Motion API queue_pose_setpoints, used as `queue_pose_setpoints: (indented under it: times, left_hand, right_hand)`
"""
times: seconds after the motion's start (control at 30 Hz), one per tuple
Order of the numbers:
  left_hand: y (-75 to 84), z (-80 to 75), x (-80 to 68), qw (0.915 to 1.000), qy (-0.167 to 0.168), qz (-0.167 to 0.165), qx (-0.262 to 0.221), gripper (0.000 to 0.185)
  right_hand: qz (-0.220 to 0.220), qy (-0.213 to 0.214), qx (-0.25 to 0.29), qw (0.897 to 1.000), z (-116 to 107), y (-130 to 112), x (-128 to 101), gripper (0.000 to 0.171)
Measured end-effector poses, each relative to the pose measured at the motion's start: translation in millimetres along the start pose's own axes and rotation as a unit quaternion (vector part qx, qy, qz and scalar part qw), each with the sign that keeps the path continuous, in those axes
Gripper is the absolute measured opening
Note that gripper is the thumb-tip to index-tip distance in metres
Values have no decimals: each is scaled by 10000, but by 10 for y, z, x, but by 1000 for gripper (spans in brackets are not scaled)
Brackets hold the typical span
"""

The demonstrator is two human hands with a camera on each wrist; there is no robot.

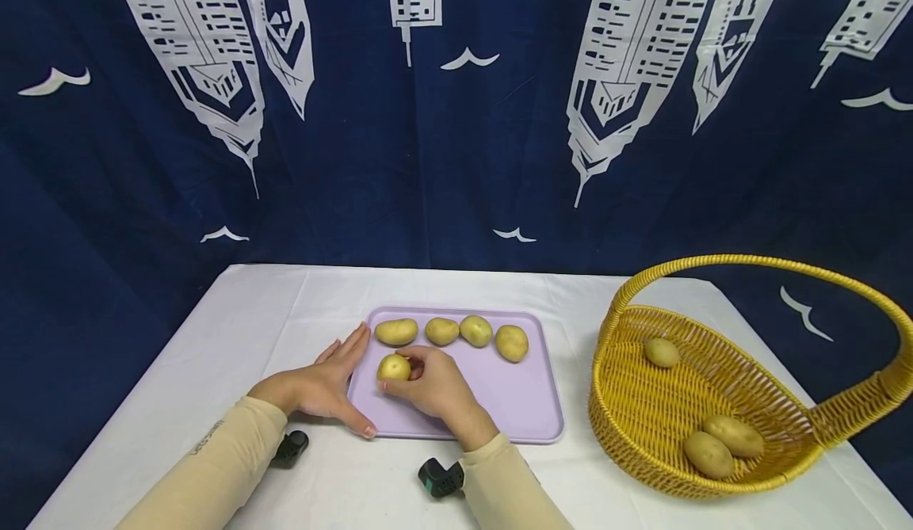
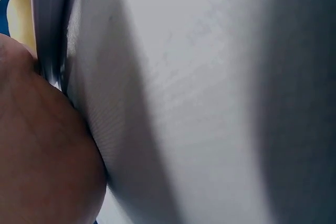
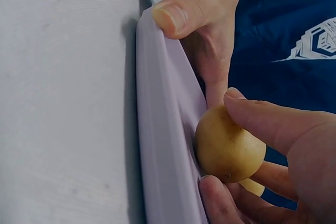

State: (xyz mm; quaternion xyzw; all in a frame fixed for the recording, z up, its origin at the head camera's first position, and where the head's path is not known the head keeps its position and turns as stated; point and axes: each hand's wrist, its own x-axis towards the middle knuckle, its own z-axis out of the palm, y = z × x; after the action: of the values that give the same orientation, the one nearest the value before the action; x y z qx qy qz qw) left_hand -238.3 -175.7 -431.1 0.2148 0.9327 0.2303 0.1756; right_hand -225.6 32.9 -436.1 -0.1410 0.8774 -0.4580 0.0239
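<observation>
A lilac tray (image 1: 492, 403) lies on the white-covered table. My right hand (image 1: 437, 387) grips a small round potato (image 1: 393, 367) at the tray's left side, thumb and fingers around it; in the right wrist view this potato (image 3: 228, 145) is right at the tray's surface. Along the back of the tray, several potatoes sit in a row, from an oblong one (image 1: 396, 332) at the left to a rounder one (image 1: 512, 343) at the right. With fingers spread, my left hand (image 1: 324, 387) rests against the tray's left edge, its thumb at the front left corner.
To the right stands a yellow woven basket (image 1: 606, 411) with a tall arched handle (image 1: 756, 261). Inside are one potato (image 1: 662, 352) near the back and two more, one of them oblong (image 1: 735, 435), near the front. A dark blue curtain (image 1: 428, 158) with white printed buildings hangs behind the table.
</observation>
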Motion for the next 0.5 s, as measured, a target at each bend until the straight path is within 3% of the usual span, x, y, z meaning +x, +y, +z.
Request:
queue_pose_setpoints:
  times: [0.5]
  left_hand:
    - [-22, 8, 9, 10000, -32, -2, -3, 149]
  right_hand:
    - [180, -75, 121, 9997, -20, -2, -2, 54]
